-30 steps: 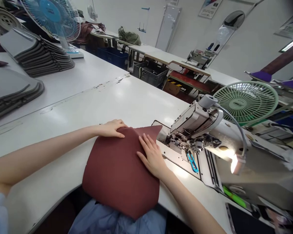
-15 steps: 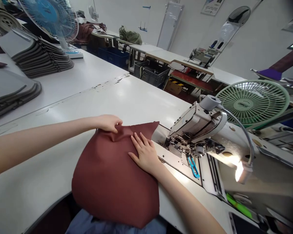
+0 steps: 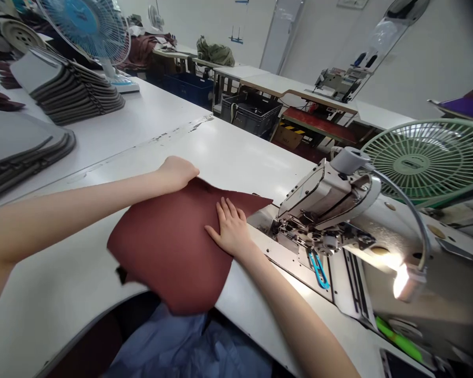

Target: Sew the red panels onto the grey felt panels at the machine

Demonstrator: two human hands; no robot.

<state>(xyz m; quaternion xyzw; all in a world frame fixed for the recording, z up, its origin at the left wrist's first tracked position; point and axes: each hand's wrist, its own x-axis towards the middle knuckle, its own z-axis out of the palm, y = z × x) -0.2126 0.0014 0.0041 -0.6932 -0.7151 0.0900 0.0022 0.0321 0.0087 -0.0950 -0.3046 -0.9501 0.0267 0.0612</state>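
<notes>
A dark red piece of leather-like material (image 3: 177,247) lies on the white table in front of me, its lower part reaching over the curved front edge. My left hand (image 3: 177,172) grips its far edge, with the fingers curled and mostly hidden. Flat on the piece, near its pointed right corner, rests my right hand (image 3: 232,228), fingers spread. A small black bit shows under the piece's left edge. Just right of the piece stands a sewing machine (image 3: 319,205), with blue thread snips (image 3: 318,269) lying on its bed.
Stacks of grey padded panels (image 3: 79,94) and a blue fan (image 3: 89,31) stand on the left table. A green fan (image 3: 413,163) is behind the machine, whose lit lamp (image 3: 408,281) hangs at right. A grey crate (image 3: 252,115) sits beyond the table.
My left hand has moved up and away from me, pulling the dark red piece farther onto the table and turning it. The right hand stays flat on it. The camera view has shifted slightly.
</notes>
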